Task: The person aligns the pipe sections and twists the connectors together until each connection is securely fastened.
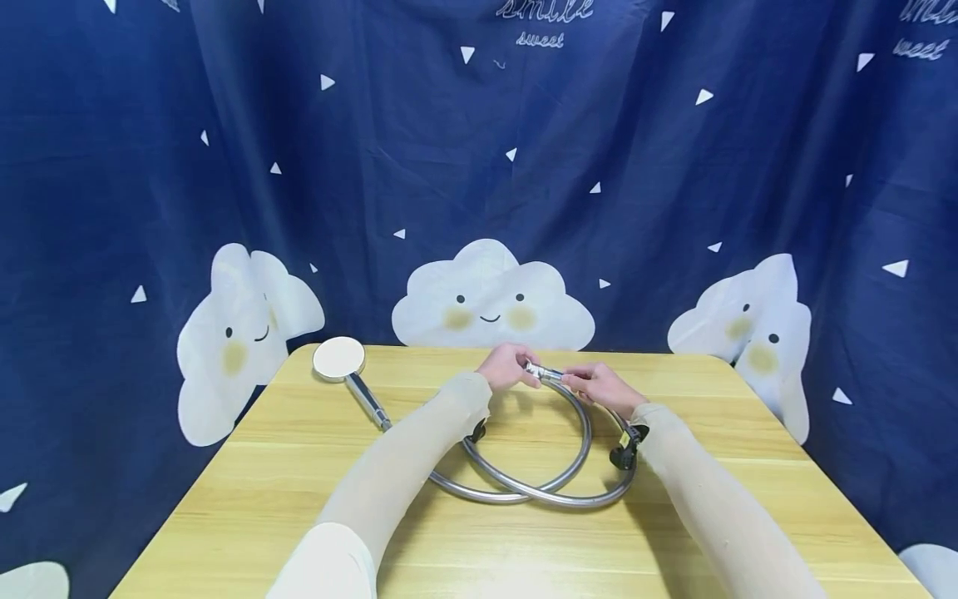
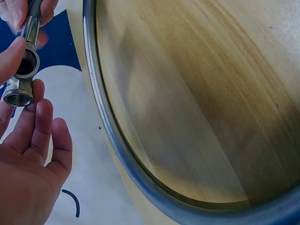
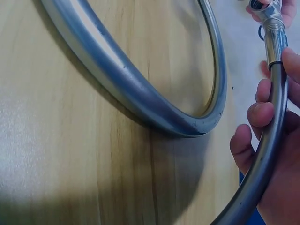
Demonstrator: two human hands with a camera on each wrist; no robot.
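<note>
A chrome tee fitting (image 2: 19, 86) with threaded openings is pinched between the thumb and fingers of my left hand (image 1: 509, 368), above the far side of the table. Joined in line with it is the metal end sleeve (image 3: 274, 47) of a grey shower hose (image 3: 271, 140). My right hand (image 1: 604, 389) holds that hose end, thumb and fingers around the sleeve and the hose just behind it. The rest of the hose loops across the table below both hands. At the far left lies a round shower head (image 1: 339, 358) with a chrome handle (image 1: 367, 399), its lower end passing behind my left forearm.
The light wooden table (image 1: 247, 499) ends just beyond my hands. A dark blue curtain (image 1: 449, 150) with white clouds and triangles hangs behind and at both sides. A black wrist camera (image 1: 624, 449) sits at my right wrist, close to the hose.
</note>
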